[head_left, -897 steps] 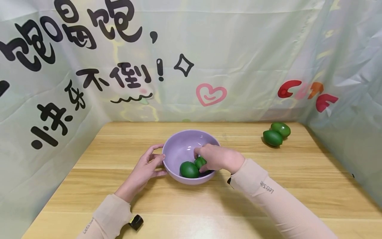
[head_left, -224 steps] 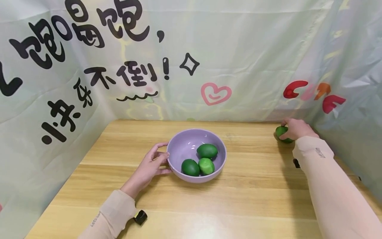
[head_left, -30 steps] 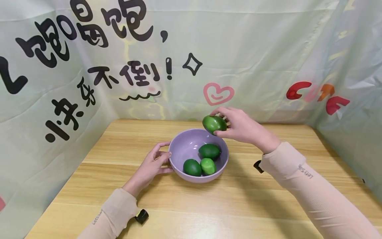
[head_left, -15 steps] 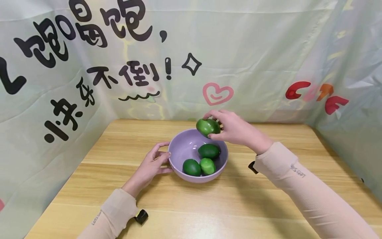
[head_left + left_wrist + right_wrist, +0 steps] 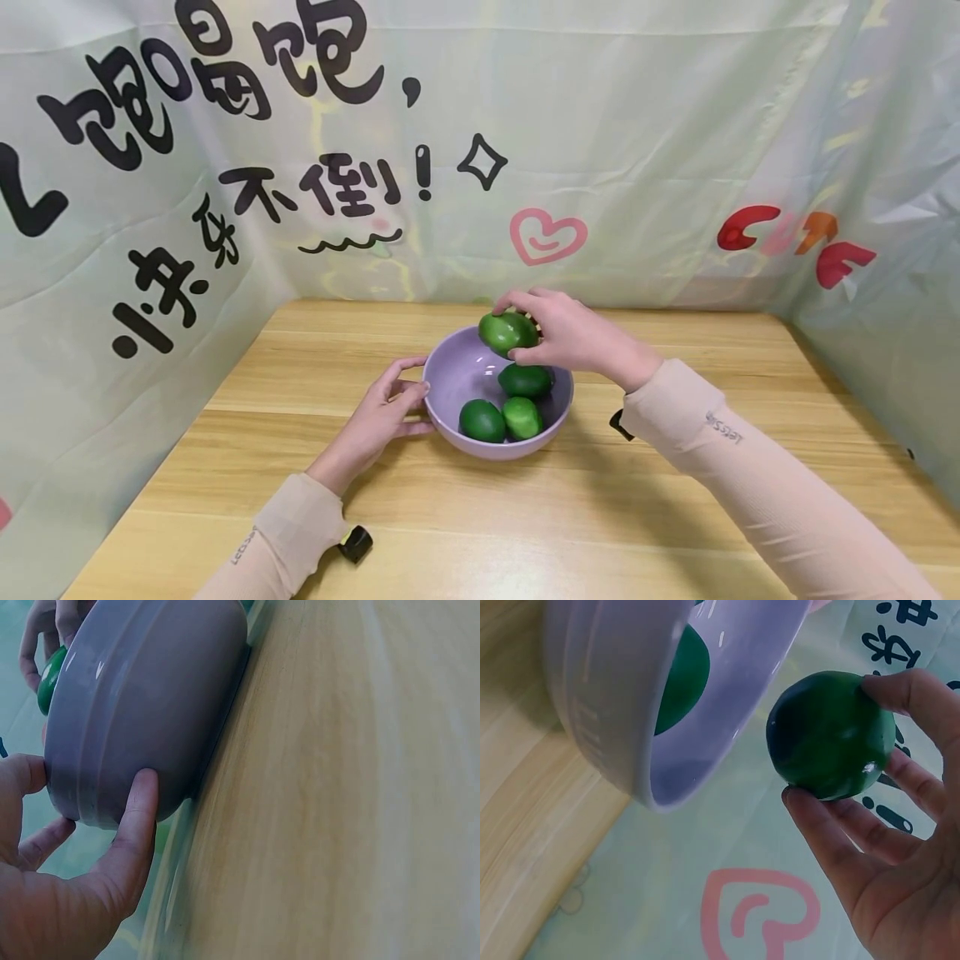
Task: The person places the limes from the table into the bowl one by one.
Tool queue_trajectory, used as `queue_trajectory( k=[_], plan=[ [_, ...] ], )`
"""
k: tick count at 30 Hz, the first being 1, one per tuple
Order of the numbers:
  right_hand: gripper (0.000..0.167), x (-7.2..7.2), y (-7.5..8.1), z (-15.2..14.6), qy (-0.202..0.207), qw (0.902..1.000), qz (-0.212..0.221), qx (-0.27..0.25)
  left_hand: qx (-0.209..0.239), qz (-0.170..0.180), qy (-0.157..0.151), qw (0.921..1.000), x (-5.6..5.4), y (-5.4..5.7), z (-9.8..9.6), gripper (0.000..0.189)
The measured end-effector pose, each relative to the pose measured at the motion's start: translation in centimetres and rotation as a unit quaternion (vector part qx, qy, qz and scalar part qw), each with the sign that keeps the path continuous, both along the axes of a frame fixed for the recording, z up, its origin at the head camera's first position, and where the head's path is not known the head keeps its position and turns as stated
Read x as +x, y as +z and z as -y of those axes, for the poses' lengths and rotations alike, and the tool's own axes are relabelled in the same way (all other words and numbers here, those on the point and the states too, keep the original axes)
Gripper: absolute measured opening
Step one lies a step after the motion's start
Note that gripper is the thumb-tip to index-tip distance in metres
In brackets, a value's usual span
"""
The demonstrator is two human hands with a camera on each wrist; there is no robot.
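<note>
A light purple bowl [image 5: 450,367] stands on the wooden table with three green limes inside: one at the left [image 5: 482,421], a lighter one beside it [image 5: 522,417] and a darker one behind [image 5: 525,380]. My left hand [image 5: 381,414] holds the bowl's left side, thumb at the rim and fingers spread along the outer wall [image 5: 150,712]. Between thumb and fingertips, my right hand [image 5: 570,333] pinches another lime [image 5: 508,332] above the bowl's far rim. The right wrist view shows this lime [image 5: 829,735] apart from the bowl.
Pale printed cloth [image 5: 637,150] closes in the table [image 5: 480,517] at the back and both sides. A small black device [image 5: 356,543] sits at the left wrist, another [image 5: 621,424] at the right wrist.
Over the last second my right hand has brought the lime left and lower, over the bowl. Two limes earlier at the table's back right are gone from there. The left hand stays at the bowl.
</note>
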State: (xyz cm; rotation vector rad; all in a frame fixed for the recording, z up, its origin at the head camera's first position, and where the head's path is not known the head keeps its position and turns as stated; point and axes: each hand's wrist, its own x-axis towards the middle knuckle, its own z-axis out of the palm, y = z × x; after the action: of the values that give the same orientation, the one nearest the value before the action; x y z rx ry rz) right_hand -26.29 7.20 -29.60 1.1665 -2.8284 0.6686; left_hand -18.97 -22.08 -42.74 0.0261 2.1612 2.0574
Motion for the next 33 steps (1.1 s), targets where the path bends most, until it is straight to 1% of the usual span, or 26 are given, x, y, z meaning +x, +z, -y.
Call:
queue_trajectory(
  k=[10, 17, 23, 33],
  plan=[
    [0.051, -0.1, -0.5, 1.4, 0.004, 0.9995, 0.01, 0.03, 0.005, -0.005, 0.001, 1.0, -0.1, 0.0, -0.1, 0.048],
    [0.05, -0.1, -1.0, 2.3, 0.02, 0.9987, 0.017, 0.043, 0.009, -0.006, 0.001, 0.9999, -0.1, 0.0, -0.2, 0.048],
    [0.051, -0.3, -1.4, 2.8, 0.024, 0.998, 0.018, 0.057, 0.01, -0.006, -0.001, 0.9999, -0.1, -0.1, -0.1, 0.048],
    [0.052, -0.6, -2.0, 3.6, 0.051, 0.9956, 0.021, 0.075, 0.011, -0.003, -0.002, 0.9999, -0.1, -0.1, 0.0, 0.047]
  ],
)
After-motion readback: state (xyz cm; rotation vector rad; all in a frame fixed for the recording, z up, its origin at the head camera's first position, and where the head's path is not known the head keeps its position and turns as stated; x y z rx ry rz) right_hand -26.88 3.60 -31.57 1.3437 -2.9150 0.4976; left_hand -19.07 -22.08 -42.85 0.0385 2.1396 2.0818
